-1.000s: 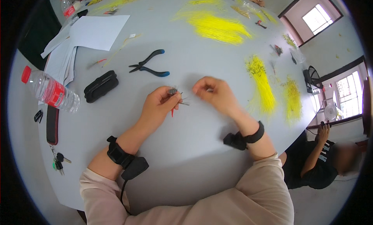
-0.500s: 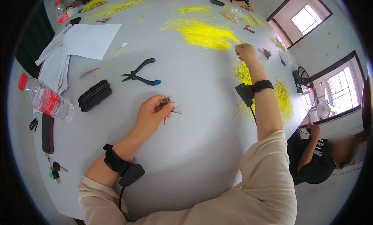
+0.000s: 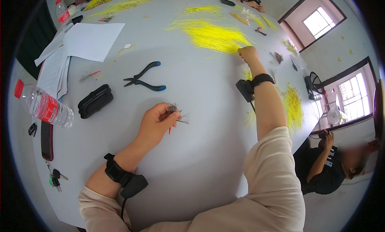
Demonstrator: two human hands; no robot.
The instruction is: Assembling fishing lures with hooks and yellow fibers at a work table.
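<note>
The left hand point(image 3: 155, 125) pinches a small bundle of thin grey bristles with a slim red stem point(image 3: 184, 119) between thumb and fingers, just above the pale grey desk point(image 3: 200, 164); the red end points down below the grip and the bristles fan out past the thumb. The right hand point(image 3: 250, 56) is stretched out, fingers drawn in narrow, at the right end of a flat, loose heap of bright yellow, thread-like strands point(image 3: 212, 34). Whether it already grips a strand, I cannot tell.

The step in hand looks like picking from the heap. To do it well, take a strand near its tip with thumb and forefinger, and draw it out along its length, so that its neighbours are less likely to tangle or scatter. The left pinch should stay firm but light, since the bristles look easy to bend or splay. Keep the right forearm raised: a yellow bundle point(image 3: 294, 107) lies just beside it. The black pliers with blue-tipped handles point(image 3: 136, 79) lie open beyond the left hand, clear of the reach.
</note>
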